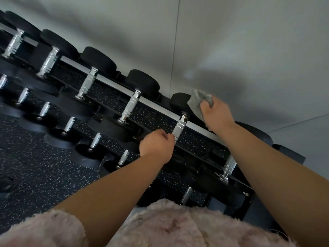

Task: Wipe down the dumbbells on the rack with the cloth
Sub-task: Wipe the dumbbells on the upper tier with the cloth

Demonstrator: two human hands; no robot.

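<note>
Grey cloth, crumpled, bunched in the right hand. The fingers are curled tight into it, with a loose flap hanging out on the left side. The cloth is pressed to the black rubber far head of a dumbbell at the rear edge of the rack's top tier, close to the wall.

Left hand: fingers curled closed at the near end of that same dumbbell's chrome handle, gripping it. The near head can't be made out behind the hand. Both forearms are bare.

Rack: black frame with a silver rail along the top tier under the handles. In this tilted view it runs from upper left down to lower right. The dumbbell in hand sits next to last toward the rack's right end. The end dumbbell lies just beside it, its ribbed chrome handle showing between the two forearms.

Four more top-tier dumbbells line up toward the left end, evenly spaced, handles parallel, black round heads at the rear edge.

The lower tier has a row of smaller dumbbells, short chrome handles and dark heads, partly in shadow.

Black speckled rubber floor shows to the left of the rack and through its frame. The wall is pale grey with a thin vertical seam.

A pink fluffy garment fills the bottom of the view, under both arms.
</note>
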